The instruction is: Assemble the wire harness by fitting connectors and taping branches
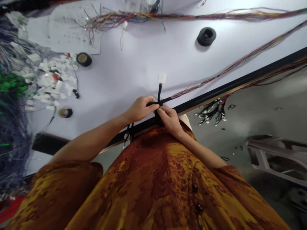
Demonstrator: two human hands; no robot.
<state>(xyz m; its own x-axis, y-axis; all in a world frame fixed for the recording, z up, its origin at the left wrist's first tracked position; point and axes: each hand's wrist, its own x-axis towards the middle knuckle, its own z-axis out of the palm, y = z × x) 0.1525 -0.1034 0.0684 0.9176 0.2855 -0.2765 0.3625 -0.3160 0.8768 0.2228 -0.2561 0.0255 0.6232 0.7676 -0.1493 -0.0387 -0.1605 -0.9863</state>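
A wire harness [199, 84] of many coloured strands runs in from the right, and its near end is wrapped in black tape. From the wrapped part a short black branch [159, 91] points away from me, tipped with a white connector [162, 78]. My left hand [140, 108] is closed on the black-wrapped harness, thumb and fingers pinching it near the joint. Just to its right, my right hand [171, 119] pinches at the same joint, fingertips touching the black wrapping. Something dark hangs below the fingertips; I cannot make out its shape.
Black tape rolls [206, 36] lie on the white table [134, 67]. A second wire bundle [177, 17] stretches along the back. Loose white connectors [59, 76], a paper sheet [64, 28] and a dark phone-like slab [49, 143] are at left. Beyond the table's edge stands a stool [275, 150].
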